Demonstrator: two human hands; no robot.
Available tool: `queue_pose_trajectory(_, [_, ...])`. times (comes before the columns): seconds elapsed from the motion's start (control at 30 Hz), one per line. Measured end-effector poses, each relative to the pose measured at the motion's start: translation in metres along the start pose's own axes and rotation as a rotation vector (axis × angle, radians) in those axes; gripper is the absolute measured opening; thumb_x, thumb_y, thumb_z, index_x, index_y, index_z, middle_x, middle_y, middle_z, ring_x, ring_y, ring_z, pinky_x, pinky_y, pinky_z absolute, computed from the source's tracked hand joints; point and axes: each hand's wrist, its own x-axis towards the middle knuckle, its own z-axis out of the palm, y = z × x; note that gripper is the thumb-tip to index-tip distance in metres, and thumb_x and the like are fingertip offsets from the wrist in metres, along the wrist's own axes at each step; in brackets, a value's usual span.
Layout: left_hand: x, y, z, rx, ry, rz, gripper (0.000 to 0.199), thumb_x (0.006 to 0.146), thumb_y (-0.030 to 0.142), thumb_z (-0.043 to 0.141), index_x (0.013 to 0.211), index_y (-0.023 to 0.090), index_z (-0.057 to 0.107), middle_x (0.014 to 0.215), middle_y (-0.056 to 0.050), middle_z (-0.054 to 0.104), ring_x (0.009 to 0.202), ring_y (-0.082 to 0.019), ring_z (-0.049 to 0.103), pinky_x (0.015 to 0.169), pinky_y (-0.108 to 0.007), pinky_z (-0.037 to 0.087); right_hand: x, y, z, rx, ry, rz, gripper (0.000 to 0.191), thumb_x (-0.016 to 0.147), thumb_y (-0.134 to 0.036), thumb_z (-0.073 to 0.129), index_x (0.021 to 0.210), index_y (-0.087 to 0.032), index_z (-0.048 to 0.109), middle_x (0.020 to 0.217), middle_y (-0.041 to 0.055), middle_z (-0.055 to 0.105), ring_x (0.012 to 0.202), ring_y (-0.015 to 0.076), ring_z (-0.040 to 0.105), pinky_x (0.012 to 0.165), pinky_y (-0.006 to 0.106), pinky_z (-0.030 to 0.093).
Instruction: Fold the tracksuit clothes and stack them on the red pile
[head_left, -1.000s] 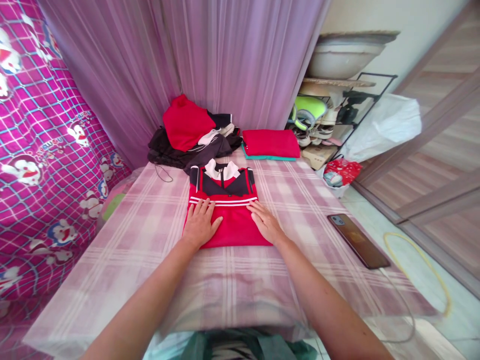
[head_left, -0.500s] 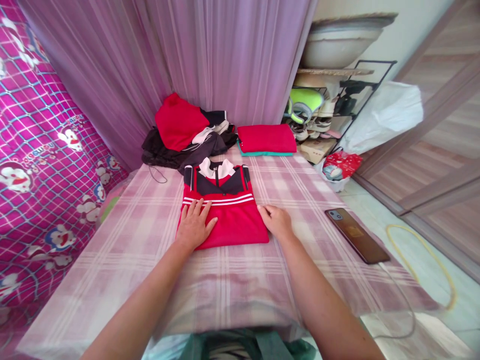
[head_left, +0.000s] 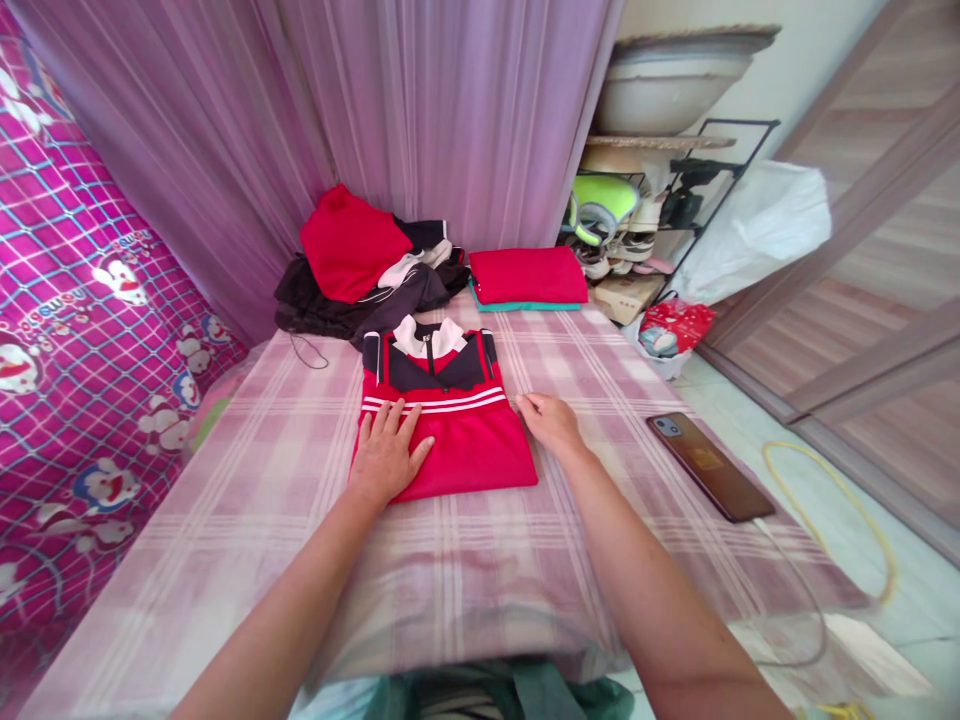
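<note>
"What was the largest item recorded?"

"A purple curtain (head_left: pixel 450 120), hanging in folds behind a table (head_left: pixel 247 520) covered in pink-and-white checked fabric."

"What lay at the table's far side?"

"A loose heap of clothes (head_left: pixel 352 250), left of centre, red over black with white parts showing."

"Where was the folded top (head_left: pixel 472 445)?"

"Flat near the middle of the table, nearer the person than the heap, white collar pointing away. The body was red, the shoulders dark, with two white stripes across."

"Other folded goods?"

"A folded stack (head_left: pixel 529 275), red above green, right of the heap and beyond the top."

"The phone (head_left: pixel 709 465)?"

"Lens side up, near the table's right edge, well apart from the top."

"Condition of the left hand (head_left: pixel 385 455)?"

"Palm down, fingers extended and spread, resting flat on the top's left part without gripping it."

"And the right hand (head_left: pixel 551 422)?"

"Partly curled at the top's right edge, thumb and forefinger close together. Whether they pinched any fabric could not be determined."
</note>
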Motion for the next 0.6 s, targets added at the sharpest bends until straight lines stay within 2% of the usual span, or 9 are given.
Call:
queue_pose_trajectory(0.13, [-0.001,0.001,-0.001,0.045,-0.007,0.004,0.059,0.093,0.051,0.046,0.144,0.021,0.050,0.151,-0.015,0.047,0.140,-0.037,0.040,0.115,-0.059,0.030,0.017,-0.008,0.000,0.064,-0.114,-0.009,0.041,0.095,-0.046,0.044,0.091,-0.022,0.078,0.086,0.0049,0.077,0.077,0.0183,0.066,0.060,0.026,0.035])
queue_pose_trajectory(0.3, [-0.002,0.003,-0.003,0.130,-0.028,-0.001,0.060,0.095,0.051,0.044,0.146,0.020,0.048,0.152,-0.014,0.046,0.142,-0.035,0.039,0.115,-0.056,0.031,0.023,-0.010,0.000,0.126,-0.189,-0.008,0.035,0.089,-0.047,0.055,0.086,-0.020,0.077,0.084,0.0050,0.076,0.076,0.0185,0.066,0.061,0.025,0.038])
queue_pose_trajectory(0.4, [-0.003,0.003,-0.002,0.136,-0.023,0.003,0.060,0.094,0.052,0.044,0.146,0.021,0.048,0.152,-0.014,0.046,0.141,-0.035,0.039,0.115,-0.056,0.031,0.021,-0.010,0.001,0.200,-0.115,-0.008,0.031,0.088,-0.045,0.057,0.086,-0.021,0.075,0.086,0.0039,0.076,0.077,0.0177,0.067,0.063,0.024,0.040])
queue_pose_trajectory(0.5, [-0.002,0.003,-0.002,0.127,-0.024,0.011,0.060,0.094,0.051,0.044,0.146,0.021,0.048,0.153,-0.014,0.045,0.141,-0.035,0.039,0.115,-0.057,0.031,0.017,-0.012,0.005,0.139,0.018,0.073,0.031,0.088,-0.046,0.056,0.087,-0.022,0.075,0.087,0.0038,0.076,0.078,0.0187,0.067,0.063,0.026,0.040])
queue_pose_trajectory(0.6, [-0.002,0.003,-0.001,0.120,-0.030,0.009,0.060,0.094,0.051,0.044,0.146,0.020,0.048,0.153,-0.014,0.045,0.141,-0.036,0.039,0.115,-0.058,0.031,0.016,-0.012,0.010,0.047,0.020,0.113,0.028,0.088,-0.046,0.057,0.085,-0.024,0.075,0.086,0.0037,0.076,0.078,0.0194,0.067,0.063,0.027,0.040])
